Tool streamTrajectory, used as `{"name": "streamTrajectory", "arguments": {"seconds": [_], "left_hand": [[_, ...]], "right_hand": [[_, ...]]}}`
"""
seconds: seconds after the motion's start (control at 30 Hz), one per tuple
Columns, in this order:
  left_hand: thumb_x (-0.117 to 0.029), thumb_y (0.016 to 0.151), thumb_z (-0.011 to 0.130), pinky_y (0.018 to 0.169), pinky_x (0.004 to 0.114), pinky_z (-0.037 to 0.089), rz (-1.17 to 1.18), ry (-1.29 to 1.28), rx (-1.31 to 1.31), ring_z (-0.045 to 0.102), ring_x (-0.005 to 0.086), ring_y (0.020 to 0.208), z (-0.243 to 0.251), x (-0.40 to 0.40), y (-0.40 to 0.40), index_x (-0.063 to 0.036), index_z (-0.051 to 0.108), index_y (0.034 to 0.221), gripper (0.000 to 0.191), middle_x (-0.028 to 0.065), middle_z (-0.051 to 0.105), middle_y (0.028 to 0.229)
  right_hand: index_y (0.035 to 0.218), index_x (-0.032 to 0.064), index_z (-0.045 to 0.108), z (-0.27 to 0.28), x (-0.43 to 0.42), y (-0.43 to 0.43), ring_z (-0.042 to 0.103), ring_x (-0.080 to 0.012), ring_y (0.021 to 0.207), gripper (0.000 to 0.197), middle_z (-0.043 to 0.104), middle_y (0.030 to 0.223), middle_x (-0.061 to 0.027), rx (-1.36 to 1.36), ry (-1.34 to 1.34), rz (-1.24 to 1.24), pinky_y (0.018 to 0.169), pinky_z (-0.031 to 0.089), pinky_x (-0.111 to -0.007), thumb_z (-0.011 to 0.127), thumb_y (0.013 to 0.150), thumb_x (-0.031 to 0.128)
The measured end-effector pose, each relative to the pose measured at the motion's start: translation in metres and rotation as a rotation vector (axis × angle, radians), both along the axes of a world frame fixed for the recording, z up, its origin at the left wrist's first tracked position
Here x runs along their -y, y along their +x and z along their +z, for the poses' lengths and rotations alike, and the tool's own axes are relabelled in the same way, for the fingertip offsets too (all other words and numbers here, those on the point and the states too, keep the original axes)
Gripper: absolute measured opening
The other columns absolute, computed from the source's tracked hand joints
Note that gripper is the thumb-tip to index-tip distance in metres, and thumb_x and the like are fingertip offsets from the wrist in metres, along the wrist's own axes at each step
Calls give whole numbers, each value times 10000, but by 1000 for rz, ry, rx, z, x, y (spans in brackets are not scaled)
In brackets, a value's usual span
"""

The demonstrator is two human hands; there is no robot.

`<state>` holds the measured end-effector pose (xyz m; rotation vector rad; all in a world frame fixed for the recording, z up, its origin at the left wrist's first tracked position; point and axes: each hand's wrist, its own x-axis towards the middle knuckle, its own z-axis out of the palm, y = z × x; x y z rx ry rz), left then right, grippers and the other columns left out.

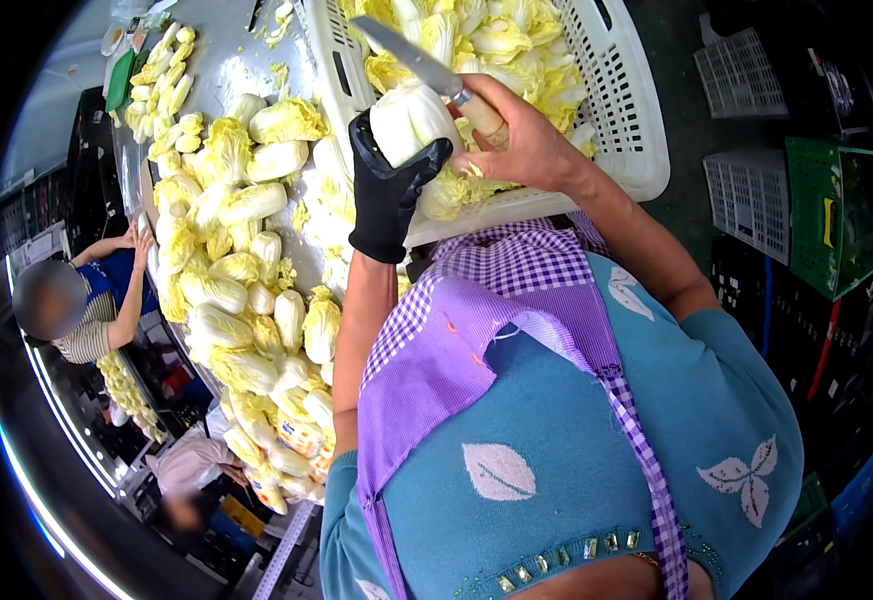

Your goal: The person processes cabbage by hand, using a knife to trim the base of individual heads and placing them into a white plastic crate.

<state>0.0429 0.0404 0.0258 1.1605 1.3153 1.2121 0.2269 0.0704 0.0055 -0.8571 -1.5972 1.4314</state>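
Observation:
In a black glove, my left hand (395, 184) is closed round a pale napa cabbage head (410, 120), its fingers and thumb on either side. My bare right hand (523, 139) grips the wooden handle of a knife (429, 67); the blade points up and left, above the cabbage. Fingers of the right hand are close to the cabbage's right side; whether they touch it I cannot tell. Both hands are over the near left part of a white perforated plastic crate (631, 142), which holds loose yellow cabbage leaves (504, 45).
Many napa cabbages (253, 202) lie heaped on the metal table (219, 82) at the left. A co-worker (110, 300) stands across the table, another person (196, 465) farther down. Grey crates (748, 195) and a green crate (830, 217) are at the right.

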Motion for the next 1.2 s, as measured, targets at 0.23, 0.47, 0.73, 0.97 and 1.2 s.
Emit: {"name": "streamTrajectory", "arguments": {"seconds": [0.23, 0.47, 0.73, 0.97, 1.2], "left_hand": [[-81, 693, 810, 834, 293, 481, 31, 17, -43, 557, 155, 949, 4, -4, 10, -5, 437, 1137, 584, 87, 556, 1051], [-125, 926, 484, 976, 343, 406, -97, -78, 463, 529, 210, 1117, -5, 0, 0, 4, 392, 1306, 411, 122, 535, 1208], [-175, 962, 487, 972, 343, 421, -11, -179, 707, 546, 198, 1090, -15, -6, -4, -30, 450, 1280, 351, 92, 561, 1175], [-172, 910, 583, 884, 312, 451, 22, -12, 209, 561, 183, 998, -25, -18, -14, -13, 450, 1290, 433, 104, 555, 1185], [-130, 853, 666, 902, 311, 430, -71, 266, -536, 528, 168, 1051, -16, -30, -6, -20, 465, 1292, 495, 99, 536, 1202]], "right_hand": [[1294, -22, 404, -8, -2, -5, 569, -194, 1005, 730, 566, 1125, -154, 29, -107, -59, 859, 487, -312, 777, 701, 182], [1292, 31, 453, -5, -8, 6, 544, -88, 937, 592, 570, 1054, -44, -96, -236, 97, 824, 480, -243, 739, 791, 163], [1195, 16, 492, 0, -2, 2, 548, -78, 853, 544, 577, 971, -21, -190, -419, 64, 743, 477, -227, 765, 777, 233], [1231, 29, 464, -9, -6, 4, 553, -50, 760, 548, 594, 964, -12, -227, -383, -87, 590, 447, -193, 722, 804, 255], [1265, 20, 431, -12, -12, 14, 549, -57, 796, 587, 585, 998, -25, -218, -336, -86, 621, 457, -212, 713, 803, 249]]}}
